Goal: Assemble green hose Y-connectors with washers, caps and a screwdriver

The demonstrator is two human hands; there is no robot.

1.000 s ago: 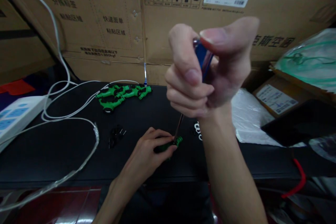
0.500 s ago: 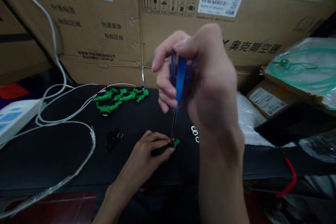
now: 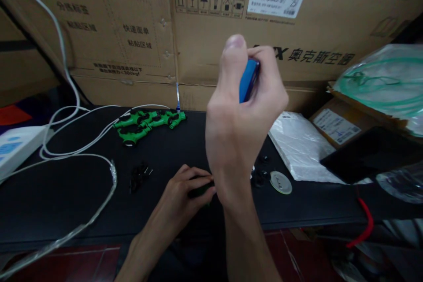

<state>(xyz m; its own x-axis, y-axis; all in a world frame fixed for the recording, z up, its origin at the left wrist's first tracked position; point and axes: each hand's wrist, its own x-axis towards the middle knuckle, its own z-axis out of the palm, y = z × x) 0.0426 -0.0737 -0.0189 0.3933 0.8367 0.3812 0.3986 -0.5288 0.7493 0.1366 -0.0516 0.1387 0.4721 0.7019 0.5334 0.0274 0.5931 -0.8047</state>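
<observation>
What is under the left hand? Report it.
A green part shows in slivers around the thumb of the left hand. The hand covers the rest of its near side, and the right arm blocks whatever lies past the fingertips.

at the centre of the frame the right hand, thumb upward, has its grip closed around a blue handle; its lower end is hidden behind the wrist. just left of that wrist, low in the centre, the left hand holds a dark green piece on the black bench. a cluster of green pieces lies left of centre, with small black parts below it. right of the right wrist are more black parts, a round pale disc and a white packet. cardboard boxes fill the upper frame.
</observation>
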